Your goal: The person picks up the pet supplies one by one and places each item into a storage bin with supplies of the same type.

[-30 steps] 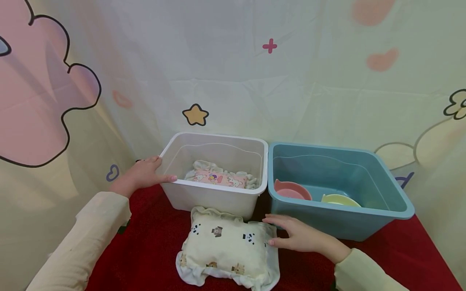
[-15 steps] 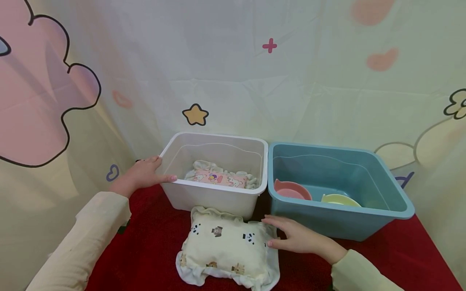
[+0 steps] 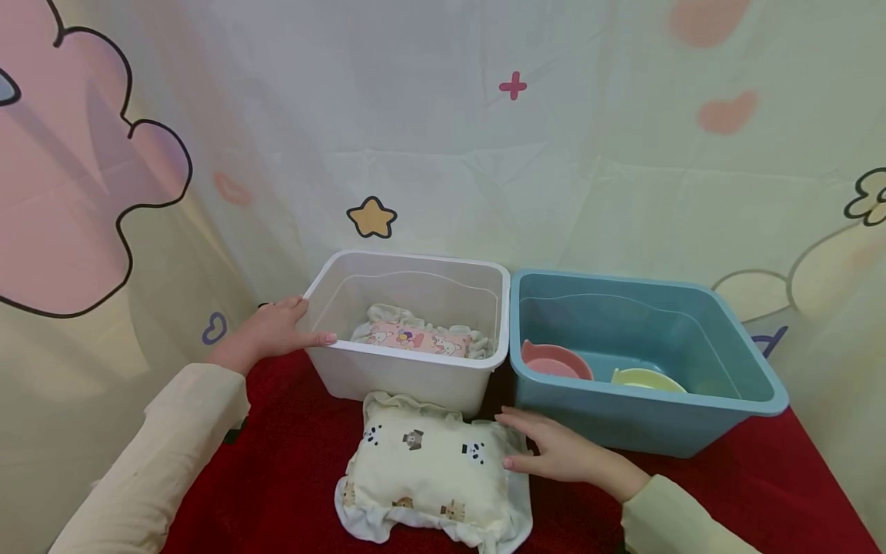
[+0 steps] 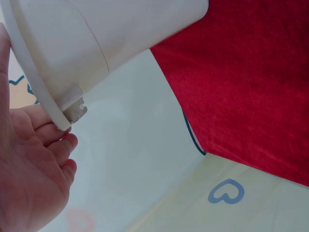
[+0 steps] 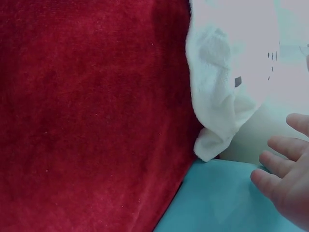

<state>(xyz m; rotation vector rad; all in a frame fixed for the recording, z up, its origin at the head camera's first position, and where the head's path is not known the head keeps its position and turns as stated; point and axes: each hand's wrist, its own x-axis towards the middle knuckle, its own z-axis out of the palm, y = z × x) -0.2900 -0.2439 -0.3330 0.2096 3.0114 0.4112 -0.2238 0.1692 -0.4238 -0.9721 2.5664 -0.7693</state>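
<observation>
In the head view my left hand (image 3: 280, 329) holds the left front corner of a white plastic storage bin (image 3: 401, 377). Its thumb lies over the front rim, and the left wrist view shows the fingers bent at the rim (image 4: 36, 79). Inside that bin is a small pink pillow (image 3: 415, 340) with a ruffled edge and rabbit prints. A cream pillow (image 3: 429, 473) with animal prints and white frills lies flat before the bin. My right hand (image 3: 554, 446) hovers at its upper right corner, fingers loosely spread and nothing in the grasp.
A blue bin (image 3: 623, 427) stands right of the white one, holding a pink bowl (image 3: 557, 362) and a pale yellow bowl (image 3: 647, 379). Red cloth (image 3: 263, 462) covers the surface below. Behind hangs a printed curtain (image 3: 443, 154).
My right hand has shifted slightly left, a little further over the cream pillow's corner. The left hand, bins and pillows have stayed put.
</observation>
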